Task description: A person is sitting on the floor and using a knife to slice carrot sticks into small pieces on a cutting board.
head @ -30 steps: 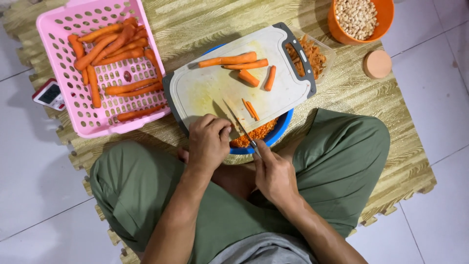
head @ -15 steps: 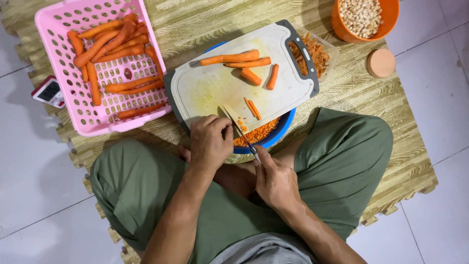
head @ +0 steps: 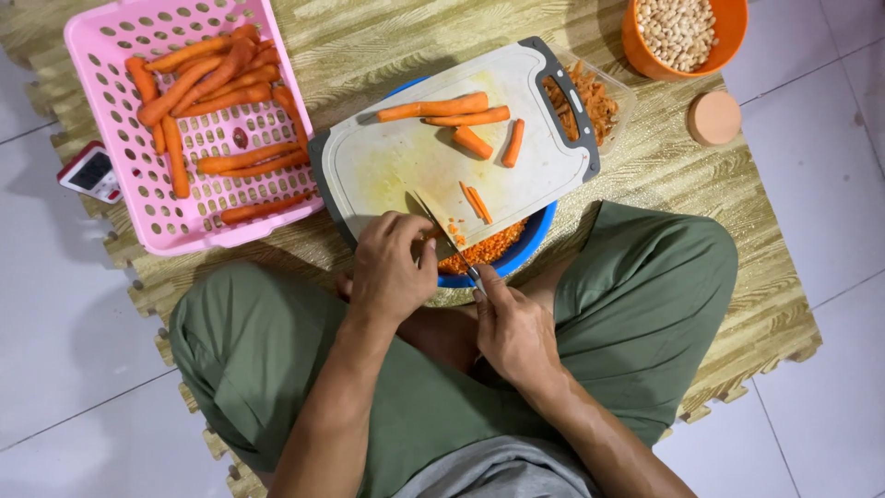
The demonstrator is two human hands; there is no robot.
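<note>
My right hand (head: 512,325) grips a knife (head: 441,229) whose blade lies across the near edge of a white cutting board (head: 396,166). My left hand (head: 389,269) rests curled on that edge, holding down a small carrot piece beside the blade. The board sits on a blue bowl (head: 530,244) that holds chopped carrot (head: 484,249). Several carrot pieces (head: 456,111) lie on the far half of the board, and two thin sticks (head: 476,201) lie near the blade.
A pink basket (head: 106,120) of whole carrots stands at left, with a small device (head: 89,171) beside it. An orange bowl of pale beans (head: 680,29), a round lid (head: 714,118) and a clear tub of carrot peels (head: 590,97) are at right. My green-trousered knees flank the mat.
The knife blade has come down and shifted slightly along the board's near edge; a few small cut bits now lie beside it. My left hand stays in place.
</note>
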